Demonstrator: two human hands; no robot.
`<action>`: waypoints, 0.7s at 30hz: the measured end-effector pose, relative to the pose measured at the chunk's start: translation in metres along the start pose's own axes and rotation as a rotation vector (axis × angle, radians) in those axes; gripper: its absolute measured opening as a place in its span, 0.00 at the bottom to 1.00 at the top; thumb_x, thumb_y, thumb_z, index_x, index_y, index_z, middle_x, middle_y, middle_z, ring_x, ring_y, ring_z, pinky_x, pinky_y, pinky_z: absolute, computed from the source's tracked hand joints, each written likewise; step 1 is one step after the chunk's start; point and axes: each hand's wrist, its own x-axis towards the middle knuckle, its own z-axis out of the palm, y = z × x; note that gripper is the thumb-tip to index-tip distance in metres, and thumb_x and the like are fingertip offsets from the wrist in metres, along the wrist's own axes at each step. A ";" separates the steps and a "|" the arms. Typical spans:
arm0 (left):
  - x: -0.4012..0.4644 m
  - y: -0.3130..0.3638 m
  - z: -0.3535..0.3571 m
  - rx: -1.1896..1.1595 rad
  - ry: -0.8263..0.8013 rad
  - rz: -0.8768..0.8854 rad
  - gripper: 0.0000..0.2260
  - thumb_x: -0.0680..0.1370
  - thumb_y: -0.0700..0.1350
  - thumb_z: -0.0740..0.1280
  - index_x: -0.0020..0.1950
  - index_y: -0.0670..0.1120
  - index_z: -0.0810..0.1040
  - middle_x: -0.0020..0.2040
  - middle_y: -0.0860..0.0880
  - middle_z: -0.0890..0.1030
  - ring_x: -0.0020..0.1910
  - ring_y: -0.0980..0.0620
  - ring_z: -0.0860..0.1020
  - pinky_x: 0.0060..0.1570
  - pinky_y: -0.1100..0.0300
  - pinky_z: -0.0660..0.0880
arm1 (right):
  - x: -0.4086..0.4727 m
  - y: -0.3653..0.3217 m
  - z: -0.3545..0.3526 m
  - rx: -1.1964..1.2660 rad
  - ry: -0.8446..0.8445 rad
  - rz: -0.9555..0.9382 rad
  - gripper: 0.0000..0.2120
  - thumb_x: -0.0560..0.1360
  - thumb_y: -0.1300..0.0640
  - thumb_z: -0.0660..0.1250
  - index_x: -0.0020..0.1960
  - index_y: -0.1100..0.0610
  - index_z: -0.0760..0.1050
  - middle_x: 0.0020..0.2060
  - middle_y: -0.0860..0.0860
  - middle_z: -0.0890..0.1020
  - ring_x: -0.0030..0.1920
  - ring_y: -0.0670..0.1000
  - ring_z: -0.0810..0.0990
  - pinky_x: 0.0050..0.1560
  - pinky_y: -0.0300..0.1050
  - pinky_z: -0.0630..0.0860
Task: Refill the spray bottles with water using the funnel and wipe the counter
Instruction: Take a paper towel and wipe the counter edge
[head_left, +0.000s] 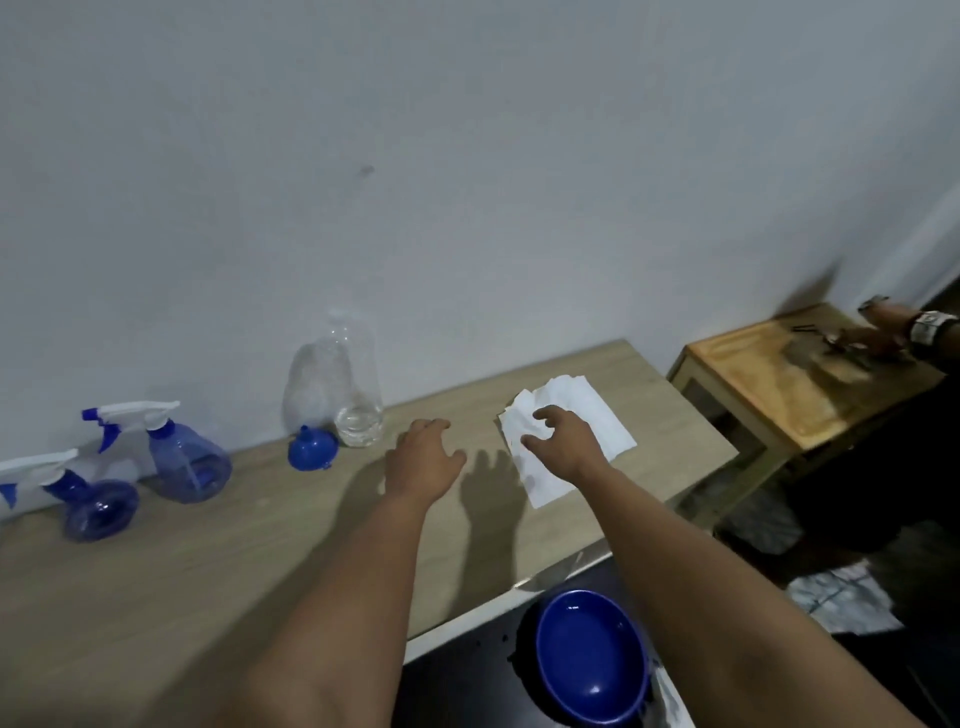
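Two blue spray bottles with white triggers stand at the counter's left, one (188, 457) further back and one (93, 501) nearer the left edge. A blue funnel (311, 448) lies beside a clear plastic water bottle (345, 384) by the wall. A white paper towel (571, 431) lies flat on the wooden counter (208, 582). My right hand (563, 441) hovers over the towel with fingers spread and curled, touching or nearly touching it. My left hand (423, 457) is open, palm down, just above the counter left of the towel.
A blue bowl (592, 657) sits on a dark surface below the counter's front edge. To the right stands a small wooden table (769, 384), where another person's hand (883, 332) with a wristwatch rests. A white wall runs behind the counter.
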 end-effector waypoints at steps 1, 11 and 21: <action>0.006 0.011 0.016 0.006 -0.020 -0.007 0.25 0.75 0.57 0.68 0.71 0.55 0.72 0.71 0.51 0.72 0.68 0.46 0.72 0.65 0.50 0.71 | 0.009 0.013 -0.007 0.007 0.014 0.007 0.25 0.78 0.48 0.72 0.73 0.53 0.74 0.69 0.53 0.79 0.67 0.54 0.79 0.64 0.48 0.74; 0.038 0.076 0.151 0.094 -0.219 -0.174 0.27 0.78 0.64 0.58 0.77 0.65 0.60 0.79 0.51 0.62 0.79 0.45 0.57 0.75 0.43 0.55 | 0.091 0.103 -0.039 0.045 0.025 -0.032 0.17 0.79 0.53 0.70 0.67 0.52 0.79 0.63 0.51 0.81 0.61 0.52 0.81 0.60 0.46 0.75; 0.033 0.078 0.204 0.230 -0.187 -0.289 0.34 0.78 0.64 0.43 0.81 0.53 0.39 0.81 0.54 0.34 0.77 0.41 0.27 0.70 0.34 0.29 | 0.122 0.120 -0.040 0.059 -0.042 -0.130 0.16 0.78 0.53 0.70 0.66 0.53 0.80 0.62 0.51 0.82 0.59 0.51 0.81 0.60 0.46 0.76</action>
